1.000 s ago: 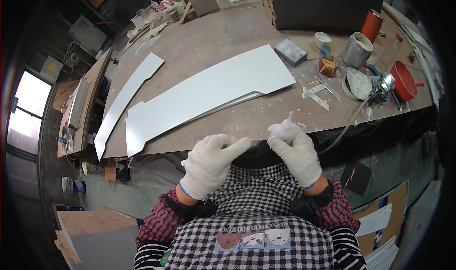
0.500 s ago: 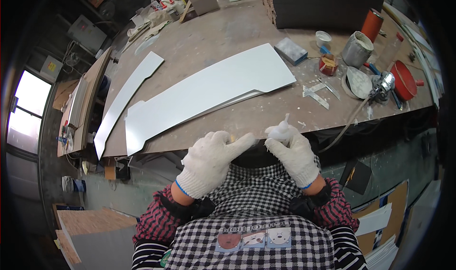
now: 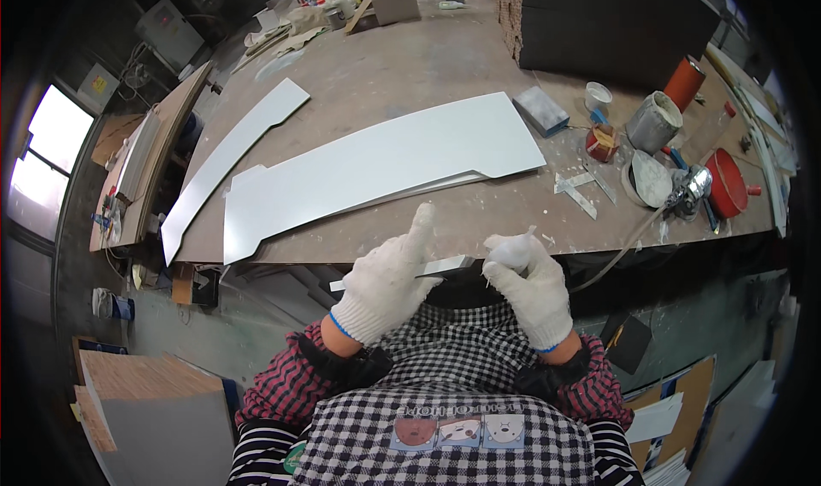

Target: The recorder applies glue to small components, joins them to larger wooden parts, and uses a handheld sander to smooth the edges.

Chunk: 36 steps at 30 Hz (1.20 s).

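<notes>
Both my hands wear white knit gloves and hover close together over the front edge of the workbench [image 3: 359,76]. My left hand [image 3: 385,285] has its fingers curled and one finger pointing straight up; I see nothing in it. My right hand [image 3: 530,289] is closed around a small white wad [image 3: 511,248], which sticks out above its fingers. A thin pale strip [image 3: 445,268] runs behind the two hands, just below the bench edge. A large white panel [image 3: 385,161] lies flat on the bench right beyond my hands.
A narrow white panel [image 3: 231,153] lies to the left. On the right are a grey block [image 3: 540,110], a grey can [image 3: 652,123], small cups [image 3: 599,97], a red bowl [image 3: 727,185] and a spray gun [image 3: 688,187] with its hose. A dark box [image 3: 616,20] stands at the back.
My left hand has lifted one finger upright and shifted a little left. The gap between the hands has widened, showing the pale strip. The right hand still grips the wad.
</notes>
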Available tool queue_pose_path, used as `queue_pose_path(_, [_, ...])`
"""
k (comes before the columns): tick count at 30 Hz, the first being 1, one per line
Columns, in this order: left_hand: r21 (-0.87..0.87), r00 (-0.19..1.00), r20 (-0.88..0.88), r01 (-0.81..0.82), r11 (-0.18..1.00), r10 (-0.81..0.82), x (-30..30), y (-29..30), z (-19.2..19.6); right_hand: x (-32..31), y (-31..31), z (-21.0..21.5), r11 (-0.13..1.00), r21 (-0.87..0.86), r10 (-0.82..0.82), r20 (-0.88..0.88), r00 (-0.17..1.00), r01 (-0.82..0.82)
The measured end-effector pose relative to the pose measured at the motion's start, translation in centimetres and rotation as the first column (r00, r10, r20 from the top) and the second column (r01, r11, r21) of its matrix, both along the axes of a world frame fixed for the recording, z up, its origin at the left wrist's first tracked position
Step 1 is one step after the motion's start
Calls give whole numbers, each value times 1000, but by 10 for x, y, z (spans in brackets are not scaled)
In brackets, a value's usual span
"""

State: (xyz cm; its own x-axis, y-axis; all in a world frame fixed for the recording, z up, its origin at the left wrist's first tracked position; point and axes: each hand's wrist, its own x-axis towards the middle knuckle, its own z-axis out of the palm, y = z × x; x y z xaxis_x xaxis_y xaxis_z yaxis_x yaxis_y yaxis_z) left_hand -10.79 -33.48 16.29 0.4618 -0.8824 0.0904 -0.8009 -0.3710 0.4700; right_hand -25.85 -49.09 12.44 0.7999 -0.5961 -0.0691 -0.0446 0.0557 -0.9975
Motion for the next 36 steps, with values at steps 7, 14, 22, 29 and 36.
queue_pose_path(7, [175,997,-36,-64,982,72,0,-5,-3,15,11,13,998,-19,-66,33,997,67])
queue_pose_path(14, [91,1000,-4,-30,995,31,2,-1,-11,30,23,20,961,-247,-140,-54,989,122])
queue_pose_path(22, [69,999,-21,-48,996,50,2,-1,-12,30,24,25,935,-332,-182,-143,973,126])
queue_pose_path(29, [69,998,26,-53,996,52,2,-1,-14,30,27,27,879,-455,-215,-106,971,145])
queue_pose_path(36, [105,998,-24,-48,993,50,1,-3,-9,29,27,27,861,-484,-230,-100,968,155])
